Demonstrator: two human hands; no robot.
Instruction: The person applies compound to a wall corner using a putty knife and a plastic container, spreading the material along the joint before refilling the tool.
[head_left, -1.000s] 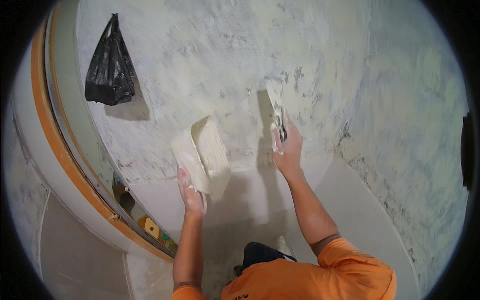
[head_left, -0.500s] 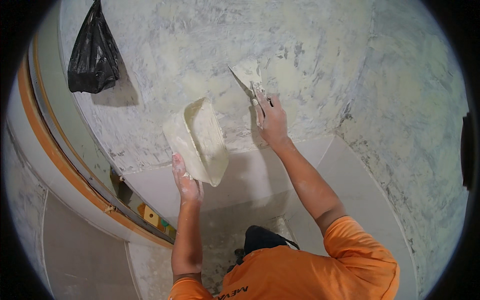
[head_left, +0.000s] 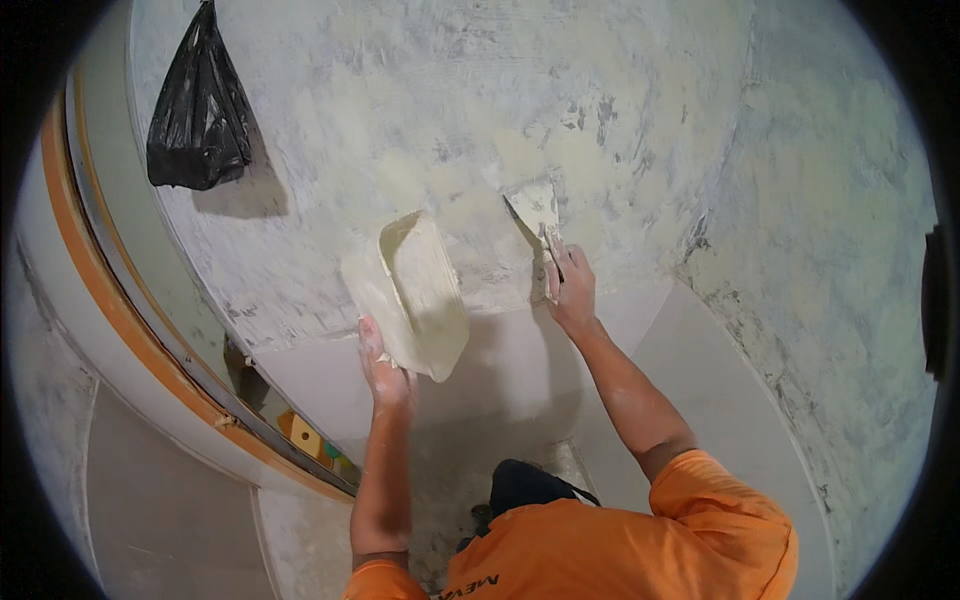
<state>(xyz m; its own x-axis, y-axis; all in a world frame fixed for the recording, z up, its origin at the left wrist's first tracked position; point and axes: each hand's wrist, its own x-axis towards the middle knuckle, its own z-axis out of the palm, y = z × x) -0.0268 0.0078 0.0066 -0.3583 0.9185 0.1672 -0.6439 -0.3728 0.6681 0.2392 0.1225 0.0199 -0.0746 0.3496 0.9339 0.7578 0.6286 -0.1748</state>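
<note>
My left hand (head_left: 388, 372) grips the lower left side of a putty-caked plastic tub (head_left: 430, 285), which is tilted so that its hollow faces right and up. Cream putty coats the tub inside and out. My right hand (head_left: 572, 288) is closed around the handle of a putty knife (head_left: 535, 207). The knife's wide blade points up and lies at the wall (head_left: 640, 150), with putty smeared over it; from here I cannot tell how firmly it touches. Patchy cream and grey filler covers the wall surface around the blade.
A tied black plastic bag (head_left: 203, 120) hangs on the wall at the upper left. Left of it runs an opening with an orange-brown frame (head_left: 85, 240). Smooth pale panels (head_left: 520, 350) line the lower wall. An inner corner with rough filler stands at the right.
My right hand and the putty knife have moved down and slightly right along the wall. The tub in my left hand sits slightly lower and further right in view.
</note>
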